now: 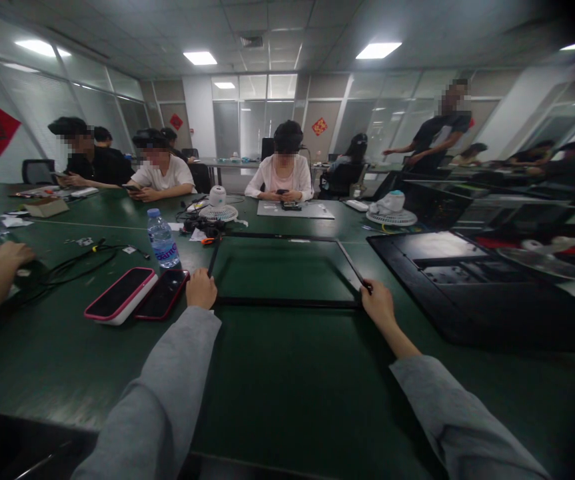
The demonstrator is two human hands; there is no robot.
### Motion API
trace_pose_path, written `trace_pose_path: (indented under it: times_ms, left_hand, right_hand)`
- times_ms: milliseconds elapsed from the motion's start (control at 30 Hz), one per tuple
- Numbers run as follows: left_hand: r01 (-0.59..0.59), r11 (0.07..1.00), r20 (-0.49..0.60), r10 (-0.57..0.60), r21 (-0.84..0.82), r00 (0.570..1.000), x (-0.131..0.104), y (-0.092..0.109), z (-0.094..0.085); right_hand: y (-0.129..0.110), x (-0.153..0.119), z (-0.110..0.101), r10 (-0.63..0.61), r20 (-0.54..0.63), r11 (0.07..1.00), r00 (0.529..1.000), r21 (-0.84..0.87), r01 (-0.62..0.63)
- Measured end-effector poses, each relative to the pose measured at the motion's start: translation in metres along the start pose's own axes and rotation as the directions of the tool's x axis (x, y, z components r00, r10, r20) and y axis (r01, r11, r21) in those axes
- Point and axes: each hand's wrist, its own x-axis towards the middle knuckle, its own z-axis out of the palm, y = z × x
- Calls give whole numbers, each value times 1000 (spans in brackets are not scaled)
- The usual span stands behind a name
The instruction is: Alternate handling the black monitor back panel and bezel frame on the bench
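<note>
Grey sleeves are being worn; a frame is being gripped by left hand and right hand; left of it, blurred bottle lettering is being displayed.

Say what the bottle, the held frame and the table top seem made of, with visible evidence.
Bottle: probably clear, glossy plastic; it is see-through with bright highlights.
Frame: black metal or hard plastic; its slim, straight bars, one catching a sheen, leave this open.
Table top: likely a smooth green coating or laminate, slightly glossy, given its soft reflections.
</note>
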Motion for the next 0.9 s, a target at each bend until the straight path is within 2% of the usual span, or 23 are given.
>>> trace_pose_path:
  times_ms: [67,133,167,233,533,633,767,900]
  left_hand:
    - [-74,986,-160,50,-147,986,1,3,-2]
    - [-151,946,-330,50,-288,943,1,6,-5]
    - [-175,923,-386,32,-342,922,1,8,-7]
    - [-195,888,-422,1,-416,907,-1,10,-9]
    - [-234,843,-388,33,-484,921,0,10,-3]
    - [-179,866,-337,13,-467,941,1,10,-5]
    - [-57,910,-196,-27,-411,980,-2,11,-11]
    - [33,941,-111,-75,-336,991,-5,15,-18]
  right_hand:
    - [-13,-4,-9,43,-119,999,992,32,-40]
    - [-26,-7,-19,60,-256,997,965,67,-44]
    - [-31,-9,-23,65,-304,996,950,78,-43]
    - [-39,-10,-28,74,-335,994,939,100,-43]
    - [-44,-12,-29,105,-301,980,948,195,-47]
    - [-44,-12,-30,113,-259,983,959,171,-69]
    - [-40,-12,-30,134,-159,986,978,117,-116]
    - [-38,-13,-31,136,-102,989,985,70,-129]
